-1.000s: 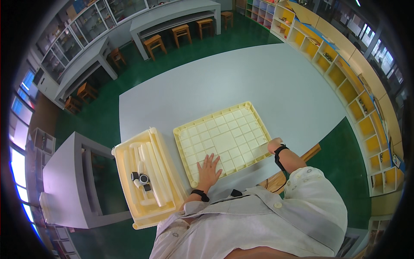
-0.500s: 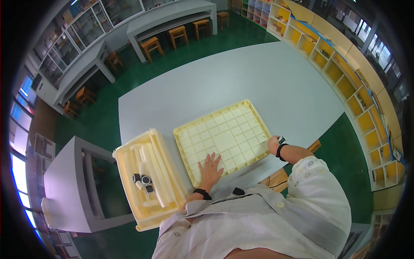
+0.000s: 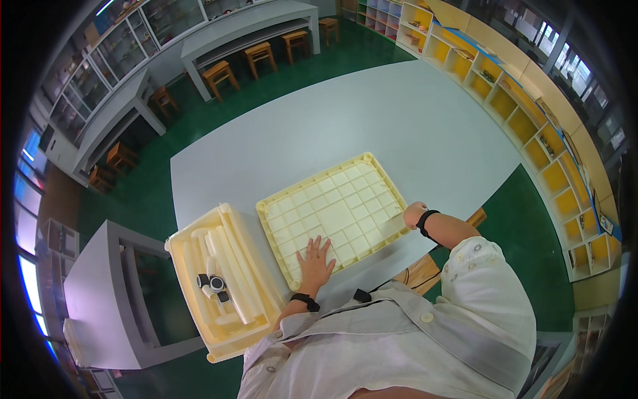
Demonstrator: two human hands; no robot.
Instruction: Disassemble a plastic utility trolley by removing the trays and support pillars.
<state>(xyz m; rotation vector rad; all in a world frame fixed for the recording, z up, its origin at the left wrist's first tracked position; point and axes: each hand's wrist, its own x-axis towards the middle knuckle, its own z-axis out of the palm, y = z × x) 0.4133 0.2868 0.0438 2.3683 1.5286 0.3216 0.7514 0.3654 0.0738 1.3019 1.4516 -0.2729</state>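
A pale yellow rectangular plastic panel [image 3: 332, 216] with a raised grid of ribs lies on the grey table. My left hand [image 3: 316, 266] rests on its near left part, fingers spread. My right hand [image 3: 415, 215] is closed at the panel's right edge, near the corner; whatever its fingers hold is hidden. To the left stands a cream plastic bin [image 3: 178, 263]. Inside it lie cream tubes [image 3: 242, 282] and a few black-and-white round fittings [image 3: 216, 284].
The large grey table [image 3: 332, 106] stretches away beyond the panel. A wooden stool [image 3: 422, 272] stands under its near right edge. Yellow-backed shelves [image 3: 522, 123] curve along the right. Grey benches [image 3: 252, 30] with wooden stools stand far left, and another grey bench [image 3: 100, 299] is at left.
The whole view has shifted slightly. My left hand remains flat on the panel. My right hand has turned a little, and a small light-and-dark item seen at it earlier no longer shows.
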